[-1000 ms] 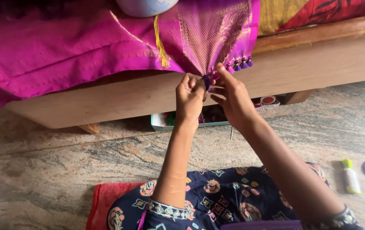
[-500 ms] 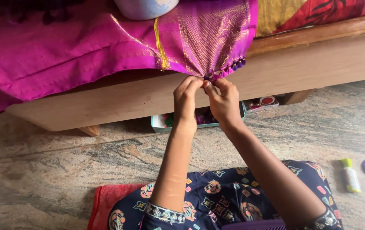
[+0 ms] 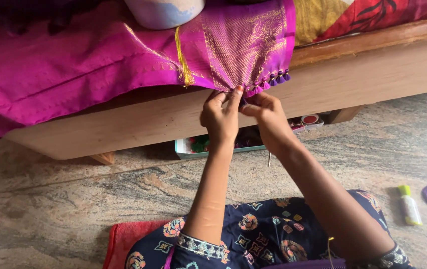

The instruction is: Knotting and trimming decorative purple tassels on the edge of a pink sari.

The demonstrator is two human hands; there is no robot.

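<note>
Up at the bed's edge, we pinch the magenta sari hem (image 3: pixel 243 74) with both hands: left hand (image 3: pixel 221 117) and right hand (image 3: pixel 268 117) meet fingertip to fingertip just below it. Its row of small tassels (image 3: pixel 271 82) runs off to the right, nearer our right hand.

I see soft, even daylight with no harsh glare. Around my pinching fingertips the focus is fairly sharp; the magenta cloth (image 3: pixel 74 69) above them glows with a mild sheen. Below them, deep shadow sits under the wooden bed frame (image 3: pixel 139 124).
</note>
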